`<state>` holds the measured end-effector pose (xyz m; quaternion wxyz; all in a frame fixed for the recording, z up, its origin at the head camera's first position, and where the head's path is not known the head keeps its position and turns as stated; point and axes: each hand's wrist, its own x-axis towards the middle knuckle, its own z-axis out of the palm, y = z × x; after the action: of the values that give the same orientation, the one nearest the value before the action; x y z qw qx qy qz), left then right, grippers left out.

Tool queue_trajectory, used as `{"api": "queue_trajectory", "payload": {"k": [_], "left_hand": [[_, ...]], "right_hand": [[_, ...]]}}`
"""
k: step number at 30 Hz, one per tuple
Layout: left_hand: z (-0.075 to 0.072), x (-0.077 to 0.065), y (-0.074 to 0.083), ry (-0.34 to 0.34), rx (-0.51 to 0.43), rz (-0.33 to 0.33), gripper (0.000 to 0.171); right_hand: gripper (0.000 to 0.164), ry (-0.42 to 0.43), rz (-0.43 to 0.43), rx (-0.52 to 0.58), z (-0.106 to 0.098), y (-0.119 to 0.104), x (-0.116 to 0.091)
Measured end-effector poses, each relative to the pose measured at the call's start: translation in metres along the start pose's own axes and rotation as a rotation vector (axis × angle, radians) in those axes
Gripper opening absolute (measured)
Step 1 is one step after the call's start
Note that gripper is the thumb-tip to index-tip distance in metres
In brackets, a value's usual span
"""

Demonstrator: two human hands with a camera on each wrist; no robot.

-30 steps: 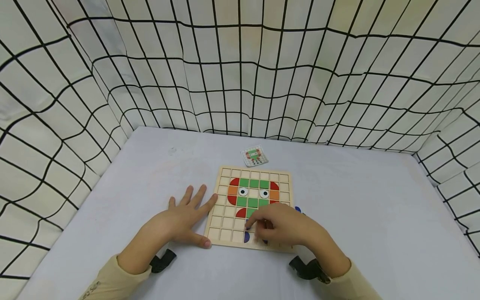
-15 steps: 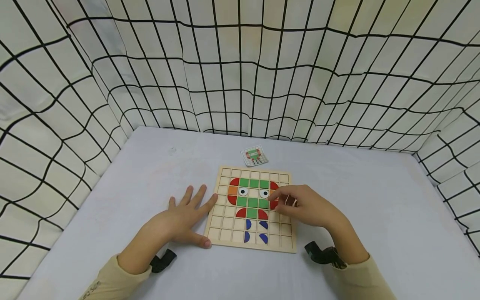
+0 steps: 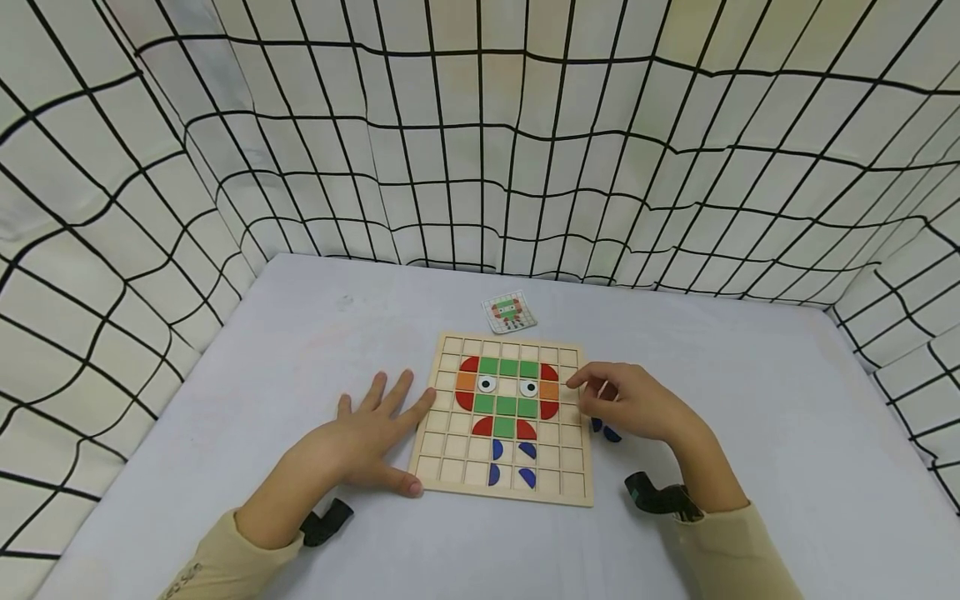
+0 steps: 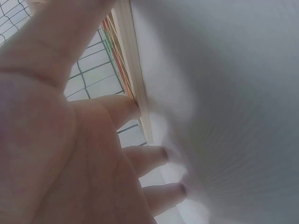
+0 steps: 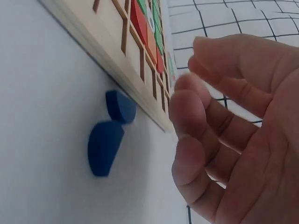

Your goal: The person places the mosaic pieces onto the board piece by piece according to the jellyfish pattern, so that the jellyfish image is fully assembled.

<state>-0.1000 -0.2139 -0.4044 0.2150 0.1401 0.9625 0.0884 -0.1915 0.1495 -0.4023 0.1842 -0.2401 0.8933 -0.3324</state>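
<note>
My left hand [image 3: 367,442] lies flat with fingers spread, its index fingertip and thumb at the left edge of the wooden grid board [image 3: 450,450]. In the left wrist view the fingertips [image 4: 126,109] meet the board's side. Red, orange and green pieces [image 3: 506,406] and two eye discs [image 3: 487,384] form a figure on the board, with several blue half-circle pieces [image 3: 527,477] below. My right hand [image 3: 637,402] hovers at the board's right edge, fingers loosely bent and holding nothing. Beneath it, two blue half-circle pieces [image 5: 105,148] lie on the table beside the board.
A small pattern card [image 3: 509,312] showing a similar figure lies behind the board. White cloth [image 3: 750,433] covers the table. Black netting [image 3: 480,150] over white sheets encloses the back and sides. A black wrist mount [image 3: 660,493] is strapped under the right wrist.
My right hand has gone from the board's lower squares up and right to beyond its right edge, uncovering the lower red and blue pieces. The left hand stays put.
</note>
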Motion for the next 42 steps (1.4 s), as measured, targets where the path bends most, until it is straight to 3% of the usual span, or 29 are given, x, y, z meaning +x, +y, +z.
{"api": "queue_trajectory", "payload": {"k": [7, 11, 15, 25, 36, 42], "left_hand": [[-0.001, 0.000, 0.001, 0.002, 0.003, 0.005, 0.120], [0.000, 0.000, 0.000, 0.003, 0.006, 0.005, 0.120], [0.000, 0.000, 0.000, 0.003, 0.005, 0.006, 0.120], [0.000, -0.001, 0.001, 0.009, 0.004, 0.012, 0.120], [0.000, -0.001, 0.000, 0.008, 0.000, 0.008, 0.120], [0.001, -0.002, 0.000, 0.009, -0.004, 0.009, 0.120]], "right_hand": [[0.045, -0.056, 0.154, -0.019, -0.004, 0.008, -0.004], [0.048, -0.114, 0.205, -0.074, -0.002, 0.011, -0.003], [0.044, -0.102, 0.229, -0.099, 0.002, 0.010, -0.003], [0.029, -0.051, 0.197, -0.148, 0.005, 0.009, -0.002], [0.015, -0.029, 0.110, -0.108, 0.008, 0.008, 0.002], [0.014, 0.022, 0.063, -0.097, 0.007, 0.009, 0.003]]}}
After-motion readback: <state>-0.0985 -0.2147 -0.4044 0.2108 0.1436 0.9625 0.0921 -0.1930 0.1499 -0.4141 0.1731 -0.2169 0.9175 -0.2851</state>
